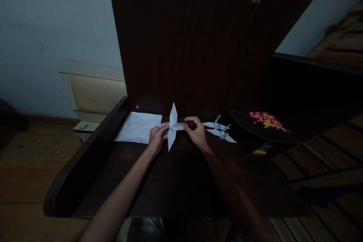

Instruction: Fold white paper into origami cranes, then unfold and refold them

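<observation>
A white origami crane [173,117] is held above the dark desk, its two wings spread away from and toward me. My left hand [158,137] pinches its left end between thumb and fingers. On the other side, my right hand [196,131] has thumb and forefinger closed on the narrow right end. Just right of that hand lie finished-looking paper cranes [222,135], close together on the desk. Flat white paper [136,126] lies beside my left hand, partly behind it.
A raised side board [85,162] bounds the dark desk [176,193] on the left, and a tall dark panel [193,45] stands behind. Small pink, red and yellow pieces [268,120] lie heaped on a dark surface at right. Wooden slats show beyond.
</observation>
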